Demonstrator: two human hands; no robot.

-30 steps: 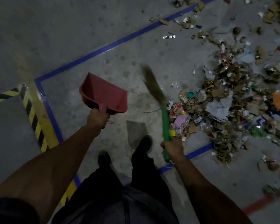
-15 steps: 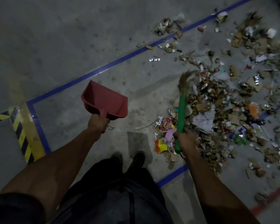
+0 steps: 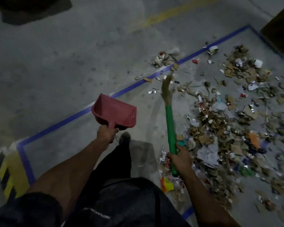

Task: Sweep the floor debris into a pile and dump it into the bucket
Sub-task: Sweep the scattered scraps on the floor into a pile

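Two hands were at work over a grey concrete floor (image 3: 59,66). The left hand (image 3: 106,134) had its fingers curled tight round the handle of a red dustpan (image 3: 116,114), which hung in the air, its mouth tilted away from the person. The right hand (image 3: 179,158) gripped the green handle of a broom (image 3: 170,128) near its lower end, fingers wrapped round it, a short stub of handle showing below the fist. The straw head pointed away from the person, near a strip of blue tape (image 3: 121,91).

The debris (image 3: 228,128), cardboard scraps, paper and foil, lay spread to the right of the broom, its near edge just beside the right hand. A few scraps sat on and beyond the tape. Bare concrete lay open between dustpan and broom and to the left of the tape. Yellow-and-black tape (image 3: 5,174) marked the lower left corner. One dark shoe (image 3: 125,138) stood just below the dustpan.
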